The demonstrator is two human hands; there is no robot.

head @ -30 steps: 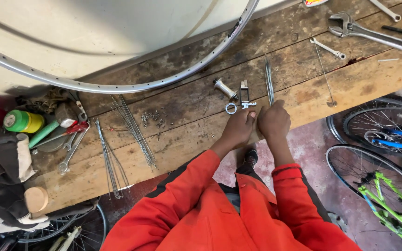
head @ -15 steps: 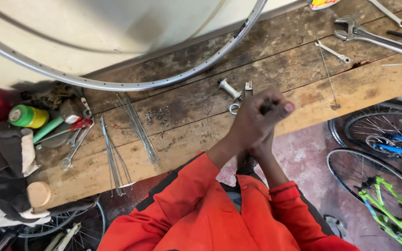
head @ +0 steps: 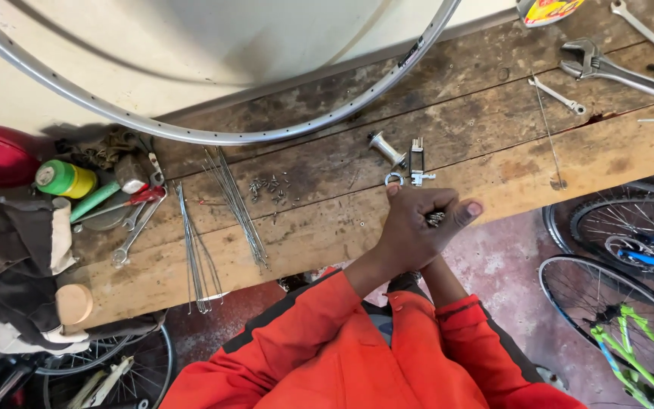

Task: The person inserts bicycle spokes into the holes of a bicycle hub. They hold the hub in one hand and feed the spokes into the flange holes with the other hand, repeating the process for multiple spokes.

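Both hands [head: 421, 227] clasp short metal pieces [head: 435, 220], axis hidden.

Worn plank workbench [head: 493, 163]. Left of the left hand [head: 410, 231]: spoke bundles [head: 236, 204], loose nipples [head: 270, 185]. Just above: hub [head: 386, 148]. Far right: adjustable wrench [head: 615, 70].

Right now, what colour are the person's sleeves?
Bright orange-red sleeves, clearest in the head view.

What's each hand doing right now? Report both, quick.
Left hand: closed, on top, wrapped over the right; small metal bits show in the grip.
Right hand: mostly hidden under the left; only a fingertip shows, so cannot tell.
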